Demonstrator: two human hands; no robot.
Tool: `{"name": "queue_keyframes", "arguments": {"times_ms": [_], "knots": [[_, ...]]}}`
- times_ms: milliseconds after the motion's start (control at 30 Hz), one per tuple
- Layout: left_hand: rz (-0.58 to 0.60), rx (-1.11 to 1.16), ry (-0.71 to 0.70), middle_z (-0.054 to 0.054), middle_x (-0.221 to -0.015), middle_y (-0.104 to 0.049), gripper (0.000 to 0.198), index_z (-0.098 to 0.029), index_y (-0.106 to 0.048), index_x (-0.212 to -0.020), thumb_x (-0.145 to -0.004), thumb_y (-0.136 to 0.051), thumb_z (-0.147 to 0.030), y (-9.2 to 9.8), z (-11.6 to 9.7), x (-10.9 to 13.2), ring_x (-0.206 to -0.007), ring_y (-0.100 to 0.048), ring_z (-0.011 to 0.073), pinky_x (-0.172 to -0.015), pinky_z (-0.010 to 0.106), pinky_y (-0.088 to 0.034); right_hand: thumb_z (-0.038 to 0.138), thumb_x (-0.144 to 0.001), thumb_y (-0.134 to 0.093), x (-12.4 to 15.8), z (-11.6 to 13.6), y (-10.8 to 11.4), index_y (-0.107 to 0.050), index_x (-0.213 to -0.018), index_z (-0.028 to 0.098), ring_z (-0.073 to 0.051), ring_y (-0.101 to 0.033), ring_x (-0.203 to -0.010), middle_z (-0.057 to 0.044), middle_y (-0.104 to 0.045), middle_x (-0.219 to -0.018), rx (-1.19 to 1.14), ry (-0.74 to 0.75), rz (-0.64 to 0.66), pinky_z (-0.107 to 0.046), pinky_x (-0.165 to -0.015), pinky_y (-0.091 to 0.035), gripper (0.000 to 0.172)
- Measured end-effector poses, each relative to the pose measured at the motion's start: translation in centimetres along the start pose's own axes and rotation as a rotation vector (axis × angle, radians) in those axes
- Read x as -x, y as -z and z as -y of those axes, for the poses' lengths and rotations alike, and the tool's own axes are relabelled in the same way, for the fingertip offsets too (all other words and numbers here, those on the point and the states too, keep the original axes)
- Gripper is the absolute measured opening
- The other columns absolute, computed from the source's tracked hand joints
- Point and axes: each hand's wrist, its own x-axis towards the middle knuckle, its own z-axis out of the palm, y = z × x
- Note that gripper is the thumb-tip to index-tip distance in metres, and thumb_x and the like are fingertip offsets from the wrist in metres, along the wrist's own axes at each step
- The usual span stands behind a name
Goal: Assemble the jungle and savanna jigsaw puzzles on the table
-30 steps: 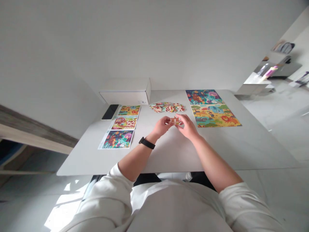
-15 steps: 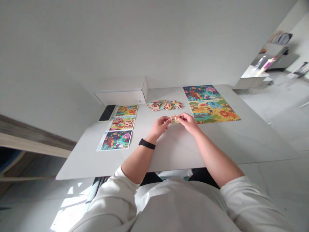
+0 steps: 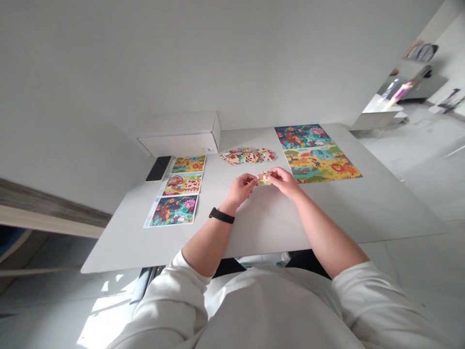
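Left hand (image 3: 240, 190): fingers grasping small orange-cream cardboard jigsaw pieces (image 3: 264, 179), count unclear
Right hand (image 3: 285, 183): fingers grasping the same pieces
Sheets: three rectangular colourful paper pictures (image 3: 173, 210)
Puzzles: two large colourful rectangular jigsaws (image 3: 319, 167)

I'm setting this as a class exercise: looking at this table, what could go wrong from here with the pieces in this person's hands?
The small puzzle pieces pinched between the left hand and right hand might slip or come apart, as the grip looks light. A dropped piece could land in the nearby loose pile of pieces and get lost among them. The right hand also sits close to the large animal picture, so it could nudge that out of place.
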Motion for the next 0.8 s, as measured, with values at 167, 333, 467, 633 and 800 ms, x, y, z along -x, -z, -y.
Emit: {"name": "queue_keyframes", "arguments": {"times_ms": [167,333,467,633,800], "knots": [[0.123,-0.091,0.002,0.005,-0.082,-0.075,0.034,-0.018,-0.074,-0.098,-0.089,-0.076,-0.051,0.0,-0.4,0.5,-0.056,-0.056,0.0112,-0.047,0.021,-0.04,0.058,-0.084,-0.08,0.4,1.9,1.8,-0.071,-0.114,0.021,-0.018,-0.066,-0.078,-0.002,-0.073,-0.09,0.019,-0.072,0.143,-0.029,-0.069,-0.051,0.048],[0.175,-0.488,-0.218,0.005,-0.084,-0.078,0.024,-0.02,-0.08,-0.099,-0.096,-0.068,-0.041,0.2,-1.0,1.2,-0.067,-0.061,0.015,-0.065,0.026,-0.046,0.044,-0.083,-0.084,1.1,3.0,3.9,-0.073,-0.102,0.021,-0.016,-0.065,-0.068,-0.002,-0.075,-0.083,0.151,-0.276,0.397,-0.025,-0.058,-0.046,0.032],[0.223,-0.603,-0.364,0.006,-0.102,-0.08,0.024,-0.022,-0.081,-0.111,-0.094,-0.072,-0.036,0.2,-1.0,1.4,-0.075,-0.064,0.0168,-0.076,0.029,-0.05,0.03,-0.084,-0.082,1.5,3.5,4.1,-0.074,-0.099,0.023,-0.016,-0.065,-0.064,0.001,-0.073,-0.073,0.391,-0.351,0.452,-0.026,-0.059,-0.044,0.018],[0.291,-0.667,-0.4,0.007,-0.107,-0.078,0.028,-0.023,-0.081,-0.115,-0.092,-0.078,-0.037,-0.3,-0.8,1.6,-0.087,-0.068,0.0211,-0.083,0.031,-0.051,0.029,-0.083,-0.085,1.7,3.9,4.1,-0.078,-0.104,0.025,-0.016,-0.068,-0.071,0.002,-0.078,-0.082,0.648,-0.31,0.438,-0.026,-0.064,-0.042,0.023],[0.356,-0.718,-0.455,0.01,-0.108,-0.077,0.024,-0.023,-0.082,-0.11,-0.09,-0.081,-0.036,-1.0,-0.1,1.5,-0.099,-0.071,0.0256,-0.092,0.035,-0.053,0.032,-0.083,-0.086,1.7,3.9,4.3,-0.079,-0.108,0.026,-0.017,-0.068,-0.074,0.002,-0.08,-0.085,0.672,-0.296,0.469,-0.026,-0.067,-0.041,0.026]]}}
